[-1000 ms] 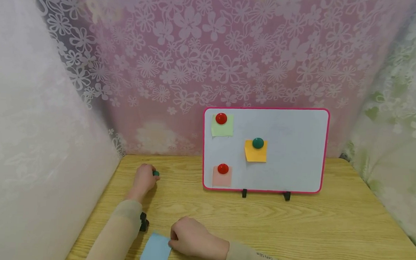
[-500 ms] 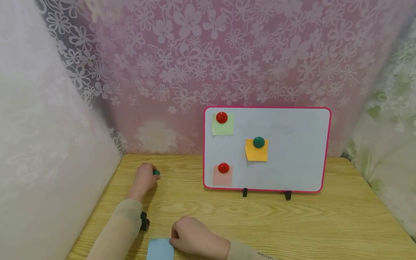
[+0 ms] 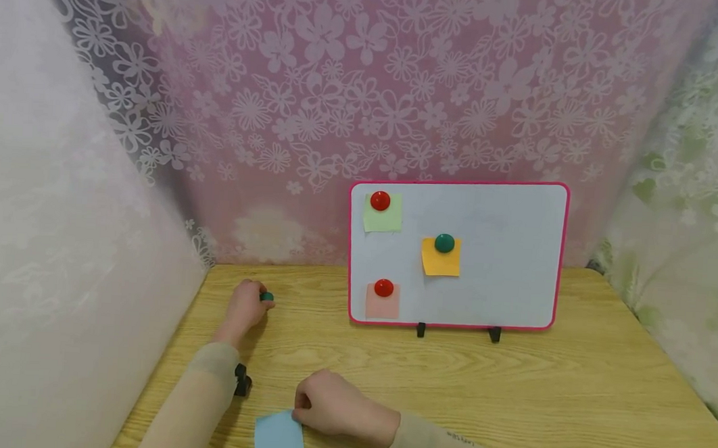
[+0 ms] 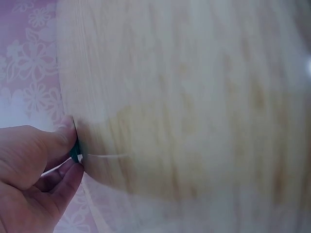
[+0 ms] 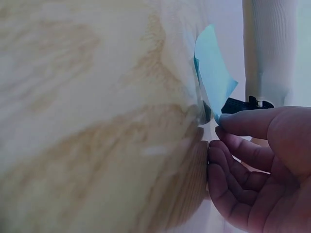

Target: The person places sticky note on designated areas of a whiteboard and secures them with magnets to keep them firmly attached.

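Observation:
At the table's back left, my left hand (image 3: 247,307) pinches a round green magnet (image 3: 266,297) between thumb and fingers. In the left wrist view a sliver of that green magnet (image 4: 75,151) shows between the fingertips, close to the tabletop. Near the front, my right hand (image 3: 332,405) pinches a corner of a light blue sticky note (image 3: 279,438). The right wrist view has the blue note (image 5: 213,68) standing out from the thumb and forefinger (image 5: 240,143), while the other fingers curl beneath.
A pink-framed whiteboard (image 3: 503,258) stands at the back on black feet (image 3: 495,335). On it, red magnets hold a green note (image 3: 389,220) and a pink note (image 3: 382,308); a green magnet (image 3: 444,243) holds an orange note (image 3: 441,264). Patterned curtains (image 3: 316,113) surround the wooden table (image 3: 448,384).
The blue note has swung and shifted slightly to the right at the right hand's fingertips. The left hand has barely moved and keeps the green magnet. The head view has shifted a little.

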{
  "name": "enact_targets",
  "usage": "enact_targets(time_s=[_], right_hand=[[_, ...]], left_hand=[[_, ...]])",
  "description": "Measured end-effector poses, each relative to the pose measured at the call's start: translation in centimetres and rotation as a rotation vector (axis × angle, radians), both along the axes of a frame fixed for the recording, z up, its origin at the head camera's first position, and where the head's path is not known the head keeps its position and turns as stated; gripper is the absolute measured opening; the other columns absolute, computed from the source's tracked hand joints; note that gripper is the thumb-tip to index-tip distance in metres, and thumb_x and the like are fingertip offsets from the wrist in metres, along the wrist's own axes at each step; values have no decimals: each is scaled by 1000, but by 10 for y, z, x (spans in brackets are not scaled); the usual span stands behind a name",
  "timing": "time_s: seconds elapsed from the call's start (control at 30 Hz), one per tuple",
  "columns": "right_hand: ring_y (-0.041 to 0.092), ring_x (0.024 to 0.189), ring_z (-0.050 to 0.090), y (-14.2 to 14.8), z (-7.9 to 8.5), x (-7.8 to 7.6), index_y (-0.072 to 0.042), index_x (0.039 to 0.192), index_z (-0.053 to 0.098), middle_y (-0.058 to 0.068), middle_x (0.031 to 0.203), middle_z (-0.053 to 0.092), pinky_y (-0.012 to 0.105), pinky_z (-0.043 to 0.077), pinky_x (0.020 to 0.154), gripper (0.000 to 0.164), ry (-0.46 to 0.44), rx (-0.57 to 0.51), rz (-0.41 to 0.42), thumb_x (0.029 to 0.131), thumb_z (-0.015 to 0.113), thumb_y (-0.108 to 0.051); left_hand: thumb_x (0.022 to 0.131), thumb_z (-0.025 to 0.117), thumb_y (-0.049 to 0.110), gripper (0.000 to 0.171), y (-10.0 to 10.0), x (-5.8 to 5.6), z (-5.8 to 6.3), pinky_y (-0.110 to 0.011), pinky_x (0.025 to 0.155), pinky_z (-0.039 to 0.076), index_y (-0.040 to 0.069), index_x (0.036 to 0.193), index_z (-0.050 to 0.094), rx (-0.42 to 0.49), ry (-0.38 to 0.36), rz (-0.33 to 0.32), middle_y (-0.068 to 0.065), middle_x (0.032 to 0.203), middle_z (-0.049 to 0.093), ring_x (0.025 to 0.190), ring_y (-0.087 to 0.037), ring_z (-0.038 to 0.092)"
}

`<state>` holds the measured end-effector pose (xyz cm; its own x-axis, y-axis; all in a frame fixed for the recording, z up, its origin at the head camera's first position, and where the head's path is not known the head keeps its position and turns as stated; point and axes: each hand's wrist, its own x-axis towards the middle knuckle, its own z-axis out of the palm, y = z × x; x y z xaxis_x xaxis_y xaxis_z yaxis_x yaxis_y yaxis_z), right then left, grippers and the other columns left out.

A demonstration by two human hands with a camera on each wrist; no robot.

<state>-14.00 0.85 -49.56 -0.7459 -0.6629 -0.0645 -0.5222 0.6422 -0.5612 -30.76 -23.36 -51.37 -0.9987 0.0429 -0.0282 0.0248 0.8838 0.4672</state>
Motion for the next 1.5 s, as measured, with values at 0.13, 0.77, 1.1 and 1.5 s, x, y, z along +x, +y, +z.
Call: enact_targets(time_s=[0.13,0.77,1.1,1.5], right_hand=[[-3,67,53,2,0,-2,-24,79,72,-19,71,57,15,45,63,19,-31,-29,7,96,81,-26],[0,69,60,53,-5,-12,-22,88,77,-15,74,67,21,54,68,12,-245,-298,-75,99,79,-26],[3,73,63,74,0,-18,-22,90,76,-13,80,69,24,53,70,9,-237,-351,-129,99,78,-26],[7,74,62,89,1,-26,-19,94,77,-10,84,71,25,52,68,10,-243,-395,-179,101,76,-27]], left_hand=[[101,77,14,35,-1,0,1,-54,94,55,-13,122,66,8,11,-3,-28,120,59,107,-42,62],[99,78,10,31,1,5,3,-53,90,56,-15,115,67,-8,68,-47,-26,109,62,99,-40,62],[96,81,9,30,-4,12,-1,-54,91,57,-12,114,71,114,57,-61,-24,111,71,102,-39,68],[93,85,10,33,3,36,-2,-48,82,58,-8,119,74,245,126,-86,-19,109,72,92,-29,67]])
